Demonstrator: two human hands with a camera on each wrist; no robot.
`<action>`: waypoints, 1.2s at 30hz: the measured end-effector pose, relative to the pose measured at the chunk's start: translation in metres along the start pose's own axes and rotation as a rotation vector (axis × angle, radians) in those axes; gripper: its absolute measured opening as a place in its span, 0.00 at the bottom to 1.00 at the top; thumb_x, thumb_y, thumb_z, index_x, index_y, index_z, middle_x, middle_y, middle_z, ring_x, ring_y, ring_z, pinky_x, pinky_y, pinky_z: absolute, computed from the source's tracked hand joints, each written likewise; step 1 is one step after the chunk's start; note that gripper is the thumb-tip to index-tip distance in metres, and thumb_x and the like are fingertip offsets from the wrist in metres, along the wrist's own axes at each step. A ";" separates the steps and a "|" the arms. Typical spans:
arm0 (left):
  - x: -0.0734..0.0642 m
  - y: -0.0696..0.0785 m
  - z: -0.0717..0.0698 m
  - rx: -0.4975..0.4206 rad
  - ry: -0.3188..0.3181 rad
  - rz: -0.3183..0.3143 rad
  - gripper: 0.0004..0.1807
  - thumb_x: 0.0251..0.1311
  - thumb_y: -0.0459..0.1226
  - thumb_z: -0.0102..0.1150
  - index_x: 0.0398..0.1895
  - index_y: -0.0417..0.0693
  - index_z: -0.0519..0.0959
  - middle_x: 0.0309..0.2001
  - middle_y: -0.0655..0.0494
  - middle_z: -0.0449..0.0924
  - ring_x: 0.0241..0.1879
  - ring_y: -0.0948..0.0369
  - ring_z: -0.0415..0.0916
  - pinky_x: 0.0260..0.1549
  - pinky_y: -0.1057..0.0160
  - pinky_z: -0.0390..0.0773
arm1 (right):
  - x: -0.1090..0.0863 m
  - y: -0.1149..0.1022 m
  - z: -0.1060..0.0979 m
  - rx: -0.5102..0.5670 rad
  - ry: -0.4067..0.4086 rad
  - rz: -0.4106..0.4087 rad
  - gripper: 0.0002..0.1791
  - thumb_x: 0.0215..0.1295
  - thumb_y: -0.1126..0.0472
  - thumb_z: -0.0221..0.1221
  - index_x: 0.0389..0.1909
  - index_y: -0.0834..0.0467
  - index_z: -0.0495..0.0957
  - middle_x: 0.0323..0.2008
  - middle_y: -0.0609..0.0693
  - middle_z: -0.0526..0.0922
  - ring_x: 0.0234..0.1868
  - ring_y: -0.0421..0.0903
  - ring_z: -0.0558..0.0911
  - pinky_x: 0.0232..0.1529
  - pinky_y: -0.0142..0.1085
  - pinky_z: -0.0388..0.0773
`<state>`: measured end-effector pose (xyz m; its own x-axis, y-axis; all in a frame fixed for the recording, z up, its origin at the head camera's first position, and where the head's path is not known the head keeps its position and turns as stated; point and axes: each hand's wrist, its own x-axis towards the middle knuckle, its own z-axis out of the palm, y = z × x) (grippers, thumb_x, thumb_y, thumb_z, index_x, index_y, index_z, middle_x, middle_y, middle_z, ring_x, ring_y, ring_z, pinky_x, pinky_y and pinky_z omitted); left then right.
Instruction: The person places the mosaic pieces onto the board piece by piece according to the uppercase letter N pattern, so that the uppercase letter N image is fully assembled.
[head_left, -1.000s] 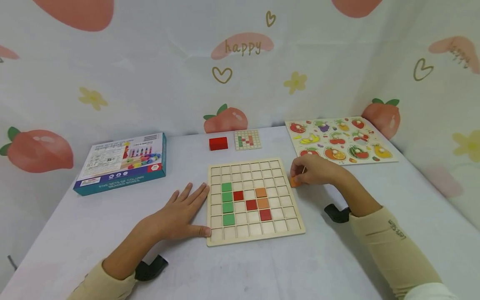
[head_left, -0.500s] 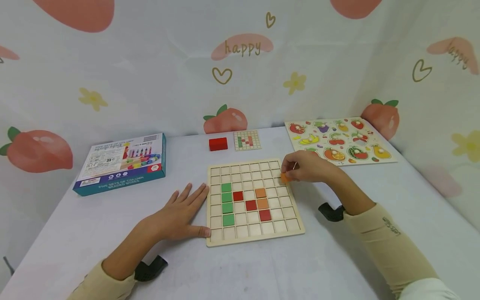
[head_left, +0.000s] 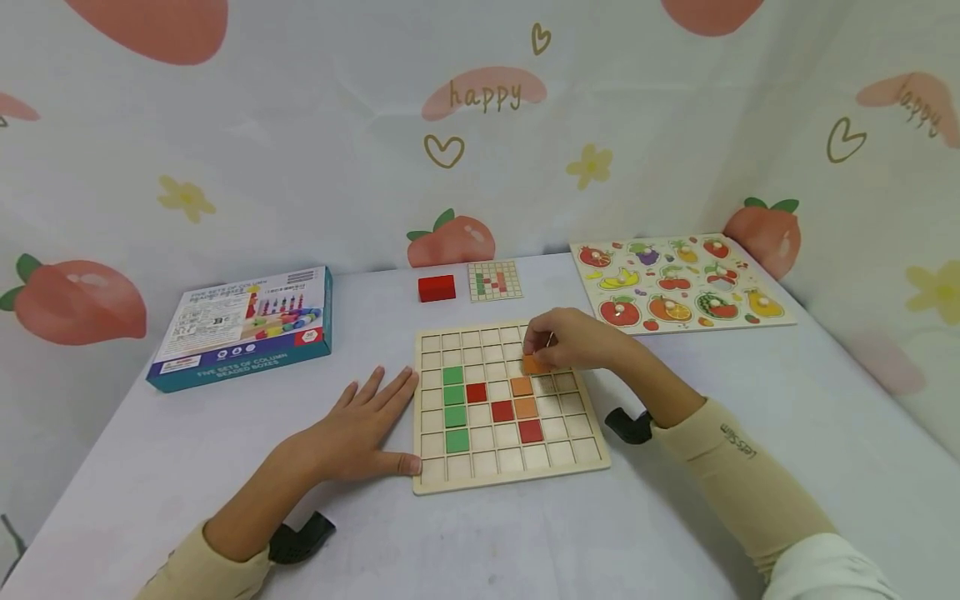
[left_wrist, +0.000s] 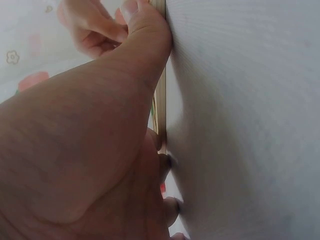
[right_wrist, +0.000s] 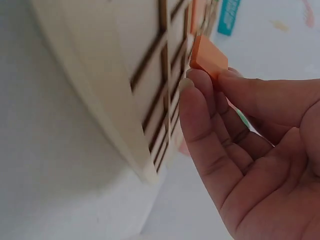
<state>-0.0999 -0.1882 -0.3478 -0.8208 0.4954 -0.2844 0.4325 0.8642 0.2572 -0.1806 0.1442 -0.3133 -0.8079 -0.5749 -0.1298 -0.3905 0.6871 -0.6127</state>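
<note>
My right hand (head_left: 573,340) pinches an orange square tile (right_wrist: 209,56) between thumb and fingers, close over the wooden grid board (head_left: 510,482). In the head view the tile is just above the upper of two orange tiles (head_left: 521,387) set in the board. A column of green tiles (head_left: 454,417) stands on the left of the grid, and red tiles (head_left: 503,410) step down diagonally to the right. My left hand (head_left: 348,433) lies flat with fingers spread, its thumb and fingertips at the board's left edge. The left wrist view shows that hand (left_wrist: 100,125) along the board's side.
Behind the board are a red block (head_left: 437,288) and a small pattern card (head_left: 495,281) with a coloured grid. A fruit puzzle board (head_left: 682,283) lies at the back right. At the back left sits a beaded-column toy box (head_left: 243,325).
My right hand has carried the orange tile leftward from beside the board's right edge to over the grid. The left hand has stayed in place.
</note>
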 end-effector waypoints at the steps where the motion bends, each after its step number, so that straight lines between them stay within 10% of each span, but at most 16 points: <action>1: 0.000 0.000 0.000 -0.004 -0.001 0.000 0.66 0.48 0.76 0.55 0.82 0.50 0.43 0.81 0.50 0.39 0.77 0.39 0.30 0.69 0.32 0.36 | 0.003 -0.001 0.002 -0.008 -0.005 -0.010 0.04 0.64 0.71 0.63 0.33 0.58 0.82 0.29 0.47 0.78 0.36 0.47 0.76 0.40 0.37 0.76; 13: 0.001 0.000 0.001 0.007 -0.012 -0.007 0.67 0.47 0.76 0.55 0.82 0.51 0.43 0.81 0.52 0.38 0.77 0.41 0.29 0.69 0.33 0.35 | 0.015 -0.012 0.013 -0.157 0.012 -0.048 0.05 0.64 0.67 0.65 0.29 0.56 0.81 0.26 0.45 0.78 0.33 0.44 0.74 0.38 0.37 0.74; 21: -0.001 0.001 -0.001 -0.009 -0.010 0.006 0.66 0.48 0.75 0.56 0.82 0.50 0.43 0.81 0.51 0.39 0.77 0.39 0.30 0.69 0.32 0.36 | -0.003 -0.020 0.021 -0.279 -0.041 -0.066 0.10 0.67 0.60 0.64 0.46 0.57 0.88 0.32 0.45 0.77 0.34 0.42 0.74 0.37 0.35 0.74; 36: -0.003 -0.002 0.001 -0.016 -0.011 0.001 0.66 0.48 0.75 0.56 0.82 0.49 0.43 0.81 0.51 0.39 0.77 0.40 0.29 0.69 0.33 0.35 | -0.032 -0.019 0.028 -0.278 -0.023 -0.188 0.14 0.65 0.59 0.68 0.48 0.61 0.84 0.49 0.52 0.79 0.49 0.50 0.78 0.52 0.42 0.78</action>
<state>-0.0985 -0.1914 -0.3482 -0.8161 0.4971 -0.2948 0.4270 0.8623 0.2721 -0.1355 0.1373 -0.3196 -0.7015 -0.7106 -0.0539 -0.6396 0.6611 -0.3923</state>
